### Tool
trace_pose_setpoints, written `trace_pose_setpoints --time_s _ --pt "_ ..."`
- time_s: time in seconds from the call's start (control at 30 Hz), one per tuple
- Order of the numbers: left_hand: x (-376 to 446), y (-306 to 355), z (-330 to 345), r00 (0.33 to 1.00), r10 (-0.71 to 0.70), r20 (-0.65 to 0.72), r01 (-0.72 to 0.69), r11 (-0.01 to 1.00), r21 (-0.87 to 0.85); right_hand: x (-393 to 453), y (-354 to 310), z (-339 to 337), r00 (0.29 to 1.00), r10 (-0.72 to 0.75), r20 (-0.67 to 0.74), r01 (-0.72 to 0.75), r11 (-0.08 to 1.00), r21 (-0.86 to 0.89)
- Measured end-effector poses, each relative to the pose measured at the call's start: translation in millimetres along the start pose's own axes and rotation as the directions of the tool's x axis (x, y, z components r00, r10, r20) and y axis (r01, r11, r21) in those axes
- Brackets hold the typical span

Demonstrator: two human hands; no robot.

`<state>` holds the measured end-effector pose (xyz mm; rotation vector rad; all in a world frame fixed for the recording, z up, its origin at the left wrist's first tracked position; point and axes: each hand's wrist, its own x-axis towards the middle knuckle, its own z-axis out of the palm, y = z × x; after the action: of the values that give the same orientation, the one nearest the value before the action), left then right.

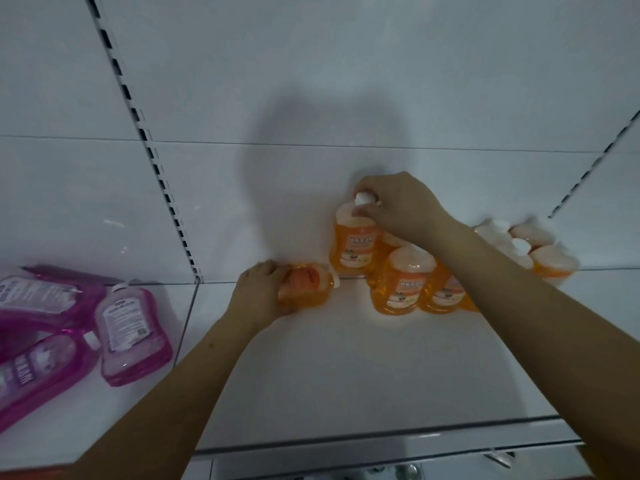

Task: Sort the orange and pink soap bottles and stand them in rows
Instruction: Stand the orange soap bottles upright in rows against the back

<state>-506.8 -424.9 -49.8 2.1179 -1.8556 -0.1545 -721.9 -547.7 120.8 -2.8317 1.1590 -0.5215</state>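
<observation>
A white shop shelf (pixel 311 375) with a white back panel (pixel 311 81) and slotted black uprights (pixel 152 157) fills the view. On its left bay, a heap of pink soap bottles (pixel 69 327) lies flat and overlapping, one pink bottle (pixel 133 337) nearest the bay divider showing its back label. On the right bay, a group of orange soap bottles (pixel 433 271) stands upright against the back panel, packed close together, with more white-capped ones (pixel 526 247) behind the right forearm. The right hand (pixel 398 206) reaches over this group and pinches the white cap of the upright orange bottle at the rear left (pixel 353 244), fingers curled around the cap. The left hand (pixel 259 292) grips an orange bottle lying on its side (pixel 308 289) on the shelf, just left of the standing group, cap pointing toward them.
</observation>
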Motion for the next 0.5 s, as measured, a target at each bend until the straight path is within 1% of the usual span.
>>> trace_pose_setpoints --time_s 0.13,0.23,0.3,0.33,0.4,0.47,0.5 --pt "-6 -8 1 1.0 0.007 -0.022 -0.008 1.0 -0.017 2 -2 18 0.999 0.023 -0.028 -0.024 0.998 -0.051" --pt "-17 -12 1 0.998 0.041 -0.054 -0.044 0.998 -0.051 -2 -6 39 0.999 0.022 0.039 -0.019 0.998 -0.063" --pt "-23 -15 0 0.997 0.055 -0.05 -0.057 0.997 -0.043 -6 -3 50 0.996 0.01 0.091 -0.004 0.998 -0.068" --pt "-25 -17 1 0.997 0.059 -0.043 -0.061 0.998 -0.031 -8 -1 52 0.996 0.013 0.092 -0.008 0.999 -0.05" --pt "-28 -20 1 0.998 0.055 -0.005 -0.055 0.998 0.005 -9 4 52 0.997 0.005 0.071 -0.004 1.0 -0.025" --pt "-31 -21 1 0.998 0.031 0.046 -0.032 0.999 0.026 -10 5 48 0.999 -0.035 0.037 0.037 0.998 -0.043" --pt "-32 -21 1 0.998 0.009 0.065 -0.011 1.0 0.02 -11 3 47 0.997 -0.074 -0.004 0.074 0.996 -0.056"
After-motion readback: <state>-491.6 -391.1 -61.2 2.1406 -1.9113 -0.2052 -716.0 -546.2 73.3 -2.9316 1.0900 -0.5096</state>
